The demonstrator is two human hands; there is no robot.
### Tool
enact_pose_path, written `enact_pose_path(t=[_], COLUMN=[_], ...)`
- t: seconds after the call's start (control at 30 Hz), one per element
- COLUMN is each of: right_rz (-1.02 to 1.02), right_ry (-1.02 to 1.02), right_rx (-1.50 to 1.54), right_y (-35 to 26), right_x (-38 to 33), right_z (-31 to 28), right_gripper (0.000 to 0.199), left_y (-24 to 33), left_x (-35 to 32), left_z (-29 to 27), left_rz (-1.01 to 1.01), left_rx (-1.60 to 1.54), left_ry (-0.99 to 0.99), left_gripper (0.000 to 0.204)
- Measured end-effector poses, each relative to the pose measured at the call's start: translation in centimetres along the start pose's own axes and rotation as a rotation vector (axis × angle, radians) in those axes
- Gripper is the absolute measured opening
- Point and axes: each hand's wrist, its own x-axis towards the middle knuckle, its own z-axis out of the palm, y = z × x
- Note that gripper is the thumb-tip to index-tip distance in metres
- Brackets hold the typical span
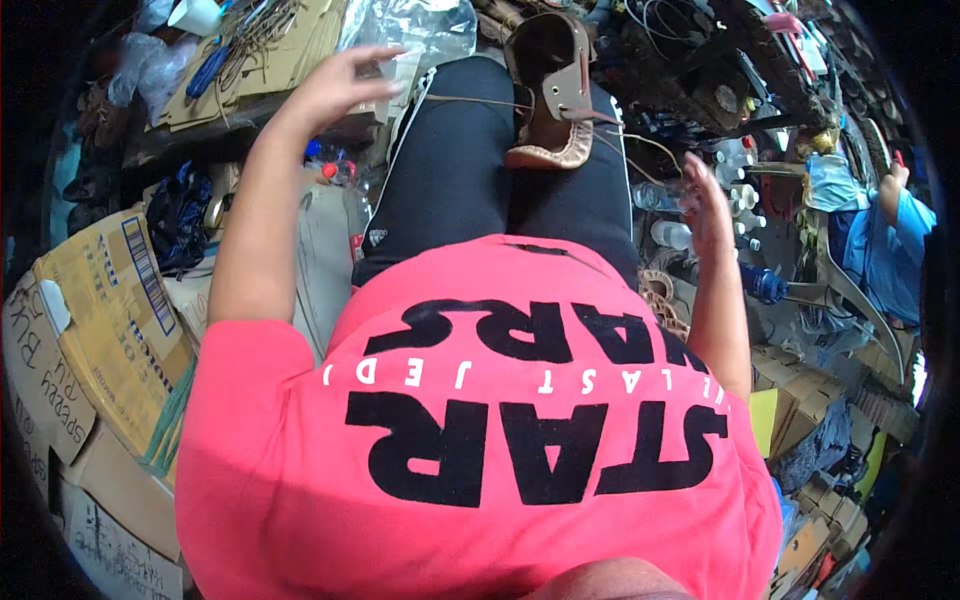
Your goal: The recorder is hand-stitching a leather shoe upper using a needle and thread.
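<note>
A brown leather shoe (548, 125) with a pale puckered seam at its toe rests on my black-trousered thighs, the toe toward me. Thin thread leaves the shoe on both sides. To the left, one strand (470, 99) runs nearly straight to my left hand (350, 88), raised beside my thigh with thumb and forefinger apart. On the other side, a looser strand (650, 143) curves to my right hand (707, 205), whose fingers are smeared by motion. Both hands stand well away from the shoe, with the thread in them. A flat lace (592, 116) hangs from the shoe's eyelets.
Cardboard sheets with a blue-handled tool (208, 72) lie at the far left, near a white cup (195, 16). Cardboard boxes (110, 290) stand at my left. Several plastic bottles (740, 200) stand beyond my right hand. Another person's arm (892, 190) shows at the far right.
</note>
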Motion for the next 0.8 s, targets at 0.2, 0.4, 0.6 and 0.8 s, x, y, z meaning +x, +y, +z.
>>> enact_pose_path(t=[0.2, 0.4, 0.6, 0.8], right_rz=[-0.472, -0.698, -0.641, -0.118], right_ry=[-0.388, -0.585, -0.681, -0.458], right_rx=[-0.635, -1.16, -1.104, -0.638], right_y=[-8.5, -9.7, -9.5, -10.7], right_x=[0.9, 1.0, -0.3, -4.1], right_z=[8.8, 13.0, 11.5, 7.0], right_gripper=[0.037, 0.027, 0.017, 0.021], left_y=[7.9, 6.4, 4.1, 5.9], left_x=[7.8, 9.9, 10.6, 9.2], left_z=[8.8, 12.2, 13.5, 12.3], left_rz=[0.197, 0.207, 0.283, 0.235], left_rx=[0.109, -0.134, -0.113, -0.16], left_ry=[-0.145, -0.447, -0.47, -0.406], left_gripper=[0.06, 0.047, 0.033, 0.039])
